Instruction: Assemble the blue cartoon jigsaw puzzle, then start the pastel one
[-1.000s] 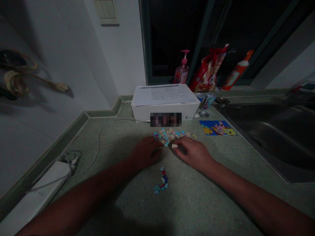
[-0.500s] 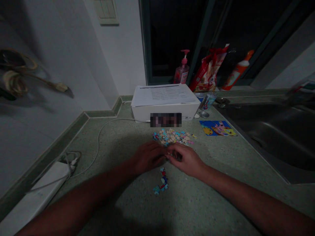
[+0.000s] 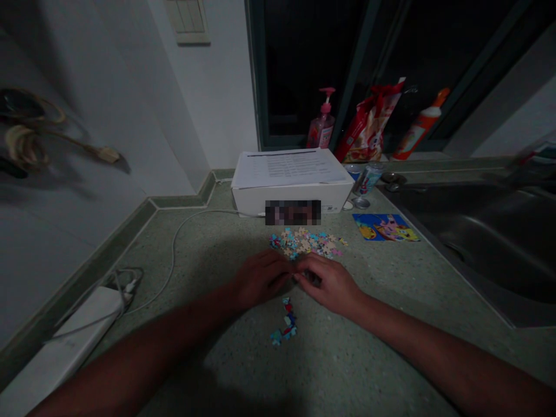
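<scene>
My left hand point(image 3: 263, 278) and my right hand point(image 3: 329, 282) meet fingertip to fingertip above the counter. The fingers of both are pinched together, and what lies between them is too small and dark to make out. Just beyond them spreads a loose pile of puzzle pieces point(image 3: 304, 240), some beige, others blue, pink or yellow. Nearer to me, below the hands, a short curved chain of joined blue and red pieces point(image 3: 287, 325) lies on the counter.
Behind the pile stands a white box point(image 3: 249, 200) with a printed sheet on top. A colourful picture card point(image 3: 386, 227) lies at right, beside the metal sink point(image 3: 486, 231). A white power strip point(image 3: 82, 333) and its cable occupy the left. Bottles and a red bag line the window.
</scene>
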Demonstrator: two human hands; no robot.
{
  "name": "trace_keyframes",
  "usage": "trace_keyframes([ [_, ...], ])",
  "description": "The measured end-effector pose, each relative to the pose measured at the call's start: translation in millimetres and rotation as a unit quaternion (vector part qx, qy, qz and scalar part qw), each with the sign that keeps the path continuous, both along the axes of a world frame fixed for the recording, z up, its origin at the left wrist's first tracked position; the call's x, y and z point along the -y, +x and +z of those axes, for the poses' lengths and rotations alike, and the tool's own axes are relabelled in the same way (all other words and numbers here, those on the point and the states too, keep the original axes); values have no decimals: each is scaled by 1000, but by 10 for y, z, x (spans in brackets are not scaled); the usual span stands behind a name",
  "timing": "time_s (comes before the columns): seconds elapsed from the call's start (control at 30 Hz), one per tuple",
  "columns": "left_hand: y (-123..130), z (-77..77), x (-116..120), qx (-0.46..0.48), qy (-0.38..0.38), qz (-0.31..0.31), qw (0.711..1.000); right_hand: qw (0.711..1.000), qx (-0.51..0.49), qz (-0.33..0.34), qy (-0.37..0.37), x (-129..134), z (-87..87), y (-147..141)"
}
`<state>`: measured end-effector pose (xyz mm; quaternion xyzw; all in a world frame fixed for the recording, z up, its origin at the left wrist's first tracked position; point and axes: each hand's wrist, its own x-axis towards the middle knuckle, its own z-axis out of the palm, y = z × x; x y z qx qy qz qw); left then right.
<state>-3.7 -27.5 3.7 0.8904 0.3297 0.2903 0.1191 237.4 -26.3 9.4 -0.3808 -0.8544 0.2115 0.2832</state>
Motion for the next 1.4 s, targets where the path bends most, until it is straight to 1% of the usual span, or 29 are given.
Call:
trace_keyframes([
  [0.03, 1, 12, 10, -11, -17, 3, 1000, 1000, 2, 1, 5, -2, -4, 0],
  [0.1, 4, 31, 27, -9, -23, 1, 1000, 1000, 9, 6, 14, -4, -12, 1],
  [0.17, 10, 37, 35, 9, -15, -12, 1000, 1000, 15, 11, 23, -4, -21, 3],
  [0.27, 17, 19, 27, 1, -22, -7, 1000, 999, 17, 17, 33, 4, -25, 5],
  [0.4, 15, -18, 7, 28, 21, -30, 999, 999, 12, 14, 31, 16, -4, -2],
  [0.5, 13, -32, 6, 29, 31, -40, 998, 1000, 0, 11, 19, 19, 14, -18],
  [0.6, 15, -50, 8, 24, 19, -26, 999, 999, -37, -4, -15, 15, 6, -39],
  [0.67, 17, -71, 3, 24, 5, -3, 1000, 995, -79, -20, -57, 9, -16, -52],
  [0.73, 19, -93, -7, 24, -10, 17, 1000, 986, -123, -31, -107, 1, -42, -58],
  [0.83, 19, -111, -22, 19, -18, 16, 1000, 971, -162, -40, -168, -16, -65, -55],
  [0.93, 14, -118, -32, 16, -9, 11, 1000, 964, -172, -43, -197, -37, -67, -49],
  [1.07, 8, -127, -42, 16, 5, 13, 1000, 961, -177, -42, -207, -56, -80, -58],
  [1.17, 12, -123, -48, 19, 14, 8, 1000, 962, -176, -43, -206, -60, -106, -65],
  [1.23, 15, -114, -49, 25, 18, 14, 999, 966, -169, -42, -191, -60, -122, -60],
  [1.3, 16, -106, -47, 36, 16, 24, 999, 975, -160, -45, -148, -58, -125, -47],
  [1.4, 11, -99, -45, 45, 7, 42, 998, 988, -137, -43, -48, -51, -103, -24],
])
